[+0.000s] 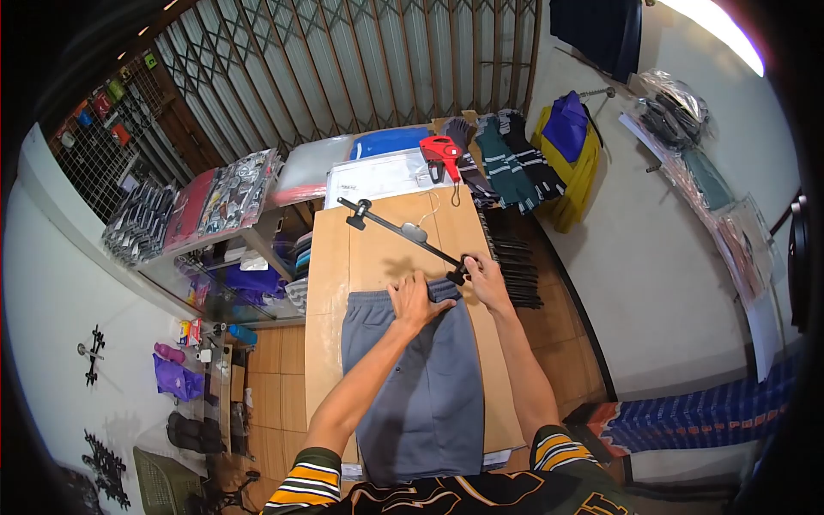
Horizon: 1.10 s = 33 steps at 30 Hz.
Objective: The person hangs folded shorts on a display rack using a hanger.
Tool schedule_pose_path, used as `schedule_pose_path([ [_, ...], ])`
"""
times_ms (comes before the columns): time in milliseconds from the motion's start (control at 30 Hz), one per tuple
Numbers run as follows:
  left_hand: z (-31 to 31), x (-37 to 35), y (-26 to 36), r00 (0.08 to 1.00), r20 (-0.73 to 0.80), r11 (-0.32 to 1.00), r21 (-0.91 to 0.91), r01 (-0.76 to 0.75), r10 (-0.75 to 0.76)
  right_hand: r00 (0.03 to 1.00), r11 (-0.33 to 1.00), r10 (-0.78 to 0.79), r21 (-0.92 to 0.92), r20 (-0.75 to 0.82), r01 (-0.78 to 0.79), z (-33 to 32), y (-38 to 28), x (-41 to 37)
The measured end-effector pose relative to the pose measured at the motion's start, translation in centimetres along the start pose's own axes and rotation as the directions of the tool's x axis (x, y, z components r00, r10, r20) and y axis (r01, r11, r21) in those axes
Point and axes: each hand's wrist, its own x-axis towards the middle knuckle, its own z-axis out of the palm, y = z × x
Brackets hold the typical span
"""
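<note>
A pair of grey shorts point(416, 412) lies on a wooden tabletop, its elastic waistband toward the far side. My left hand point(412, 302) rests on the waistband, thumb stretched to the right and apart from the fingers. My right hand point(486, 283) grips the near right end of a black clip hanger point(395, 227), around its clip at the waistband's right corner. The hanger slants up to the left over the table, and its other clip point(359, 215) holds nothing.
A red price-label gun point(441, 154) and a white paper-covered pack point(378, 178) lie at the table's far end. Striped folded garments point(506, 163) are behind to the right. A glass case point(227, 266) with packaged clothes stands left; a folding metal gate point(343, 69) closes the back.
</note>
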Motion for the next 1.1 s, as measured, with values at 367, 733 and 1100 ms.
schedule_pose_path([
  [367,3.3,-2.9,0.1,0.884,-0.467,0.987,-0.118,-0.107,0.04,0.994,0.98,0.085,0.177,0.065,-0.095,2.4,1.3,1.9],
  [733,4.0,-2.7,-0.4,0.816,-0.559,0.957,-0.129,-0.259,0.146,0.973,0.951,0.142,0.248,0.182,-0.185,2.6,2.5,2.1],
  [1100,4.5,-2.7,-0.8,0.846,-0.528,0.969,-0.16,-0.189,0.078,0.953,0.994,0.05,-0.104,0.298,-0.02,0.9,2.3,2.1],
])
